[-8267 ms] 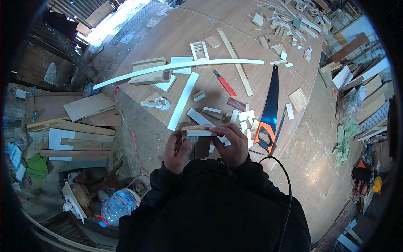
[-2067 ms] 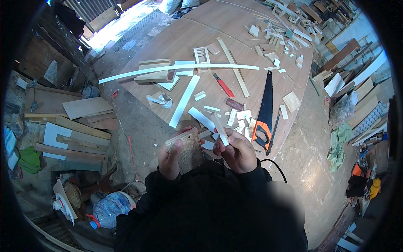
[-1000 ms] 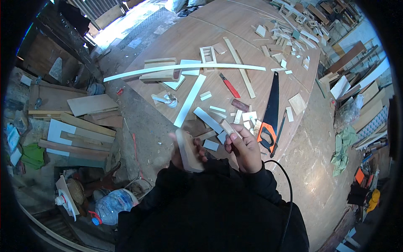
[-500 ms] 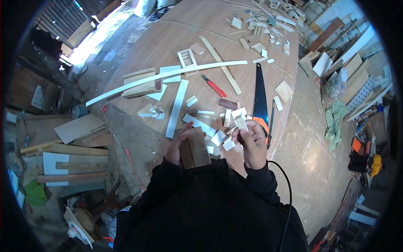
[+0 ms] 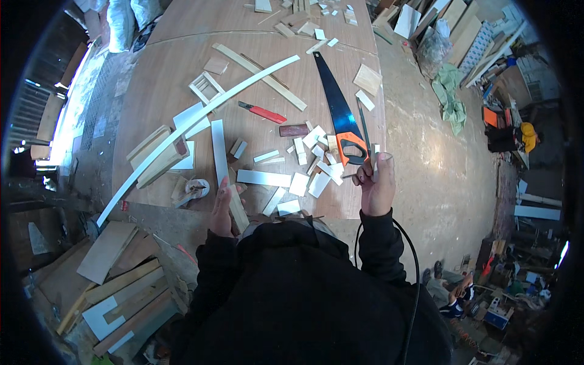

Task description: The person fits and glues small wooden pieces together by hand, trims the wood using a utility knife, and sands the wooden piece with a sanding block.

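At the near table edge, my left hand (image 5: pixel 222 210) is closed around a wooden block (image 5: pixel 238 210), now seen narrow side up; its fingers are partly hidden. My right hand (image 5: pixel 378 190) is raised over the table's near right corner, pinching a small pale wood piece (image 5: pixel 376 157) between thumb and fingers. Just beyond it lies a handsaw (image 5: pixel 336 100) with an orange and black handle. Small white-faced wood offcuts (image 5: pixel 298 184) are scattered between my hands. Farther off lies a red utility knife (image 5: pixel 263 112), with a dark reddish-brown block (image 5: pixel 294 130) near it.
A long thin pale strip (image 5: pixel 201 131) crosses the table's left side over a wooden piece (image 5: pixel 159 157). A small wooden frame (image 5: pixel 207 89) lies beyond. Boards (image 5: pixel 125 298) are piled on the floor at lower left. A black cable (image 5: pixel 415 261) hangs by my right arm. Another person (image 5: pixel 453 295) is at lower right.
My view has swung, so the table sits differently. My right hand has moved out to the right with the small wood piece. The block in my left hand has turned from broad face to narrow side.
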